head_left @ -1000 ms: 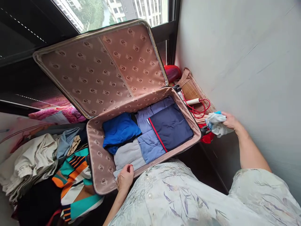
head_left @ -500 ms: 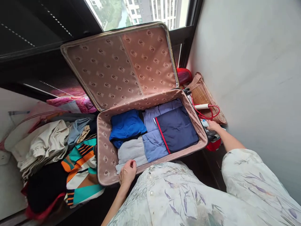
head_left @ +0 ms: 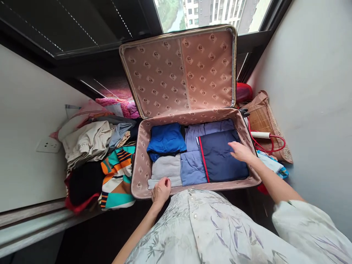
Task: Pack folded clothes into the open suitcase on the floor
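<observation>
Your right hand (head_left: 241,152) flat, fingers spread, empty, resting on dark blue folded cloth (head_left: 222,157) at right side of open suitcase (head_left: 137,168). Your left hand (head_left: 161,190) loosely curled, holding nothing, touching grey folded cloth (head_left: 165,169) at front left edge. Bright blue cloth (head_left: 166,139) behind grey one. Pile of clothes (head_left: 93,154) left of suitcase.

single head view, worn high, facing forward and steeply down; open suitcase (head_left: 192,154) close at frame centre, window at top edge, wearer's own torso filling lower right
</observation>
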`<state>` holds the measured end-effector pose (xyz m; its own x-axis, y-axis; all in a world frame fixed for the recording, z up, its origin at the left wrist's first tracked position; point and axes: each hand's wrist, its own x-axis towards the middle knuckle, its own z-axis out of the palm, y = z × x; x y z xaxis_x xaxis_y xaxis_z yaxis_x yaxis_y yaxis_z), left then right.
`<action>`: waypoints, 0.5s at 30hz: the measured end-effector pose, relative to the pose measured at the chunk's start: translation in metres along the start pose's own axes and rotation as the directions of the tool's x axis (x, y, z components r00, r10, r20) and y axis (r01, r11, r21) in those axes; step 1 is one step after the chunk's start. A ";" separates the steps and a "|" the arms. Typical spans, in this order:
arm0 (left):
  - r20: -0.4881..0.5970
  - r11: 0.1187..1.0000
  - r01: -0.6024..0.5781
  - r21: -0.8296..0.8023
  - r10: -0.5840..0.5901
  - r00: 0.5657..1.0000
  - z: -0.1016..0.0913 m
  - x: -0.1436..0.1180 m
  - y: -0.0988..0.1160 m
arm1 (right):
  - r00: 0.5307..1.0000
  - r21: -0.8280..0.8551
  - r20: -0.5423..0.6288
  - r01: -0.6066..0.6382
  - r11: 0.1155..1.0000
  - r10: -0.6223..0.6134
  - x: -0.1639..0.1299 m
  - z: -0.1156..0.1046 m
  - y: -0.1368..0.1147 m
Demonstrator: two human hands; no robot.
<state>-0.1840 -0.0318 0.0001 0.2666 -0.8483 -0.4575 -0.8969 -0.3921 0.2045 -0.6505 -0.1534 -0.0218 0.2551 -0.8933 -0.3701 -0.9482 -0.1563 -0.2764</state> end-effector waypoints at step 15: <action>-0.042 0.999 -0.020 -0.045 0.018 0.999 0.000 -0.006 0.002 | 0.920 -0.162 0.391 0.094 0.982 -0.024 0.111 -0.012 -0.053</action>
<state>-0.1872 -0.0276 0.0032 0.2648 -0.8697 -0.4165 -0.8855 -0.3903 0.2521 -0.5738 -0.2493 -0.0378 0.3312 -0.6535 -0.6806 -0.9381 -0.3056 -0.1631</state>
